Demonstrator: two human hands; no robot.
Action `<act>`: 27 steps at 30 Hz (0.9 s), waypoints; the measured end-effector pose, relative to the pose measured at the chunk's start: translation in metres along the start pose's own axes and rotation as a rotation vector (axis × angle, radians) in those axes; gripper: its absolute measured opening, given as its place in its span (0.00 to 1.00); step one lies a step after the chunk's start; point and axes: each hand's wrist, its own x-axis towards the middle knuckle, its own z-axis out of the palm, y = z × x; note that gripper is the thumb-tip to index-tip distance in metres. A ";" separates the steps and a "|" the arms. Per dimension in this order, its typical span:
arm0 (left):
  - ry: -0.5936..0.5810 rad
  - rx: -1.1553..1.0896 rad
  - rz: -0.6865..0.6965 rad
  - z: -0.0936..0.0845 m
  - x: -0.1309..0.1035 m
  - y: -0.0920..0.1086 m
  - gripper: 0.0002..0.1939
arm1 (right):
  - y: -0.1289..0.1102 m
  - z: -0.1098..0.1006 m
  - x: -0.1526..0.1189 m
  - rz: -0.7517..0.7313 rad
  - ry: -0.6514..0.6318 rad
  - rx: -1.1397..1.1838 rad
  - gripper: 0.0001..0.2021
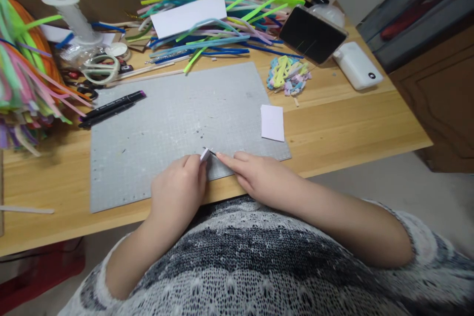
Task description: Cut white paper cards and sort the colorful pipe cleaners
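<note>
My left hand (177,185) is closed on a small white board piece (205,154), its thick edge showing above the fingers. My right hand (255,173) is closed on a thin, dark-tipped blade (212,152), with the index finger stretched along it. The rest of this tool is hidden in the hand. The blade's tip is at the board piece, and I cannot tell whether it cuts in. Both hands are over the front edge of a grey cutting mat (163,128). A white rectangular card (272,123) lies on the mat's right edge.
Two dark markers (114,107) lie on the mat's left side. Behind are scissors (101,69), a white spool (76,17), piled pipe cleaners (207,42) and a white sheet (189,15). A phone (313,34), a white power bank (357,65) and pastel scraps (288,75) are at right.
</note>
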 end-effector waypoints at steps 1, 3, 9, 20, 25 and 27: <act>-0.005 0.001 -0.003 0.000 0.000 0.000 0.13 | 0.000 0.000 0.000 0.000 0.000 0.000 0.27; -0.001 0.002 -0.005 0.000 0.000 0.000 0.14 | 0.000 0.001 0.000 0.002 -0.003 -0.008 0.27; 0.007 0.001 0.002 0.000 0.000 0.001 0.14 | 0.000 0.001 0.000 0.023 -0.022 -0.083 0.27; 0.027 -0.002 0.010 0.001 0.000 0.000 0.14 | -0.003 0.006 0.000 0.030 -0.030 -0.205 0.29; 0.015 -0.040 -0.007 0.002 0.001 -0.001 0.14 | 0.004 -0.002 0.003 0.045 -0.020 -0.033 0.27; -0.002 -0.061 -0.015 0.003 0.001 -0.001 0.13 | 0.006 -0.005 0.002 0.038 0.046 0.061 0.27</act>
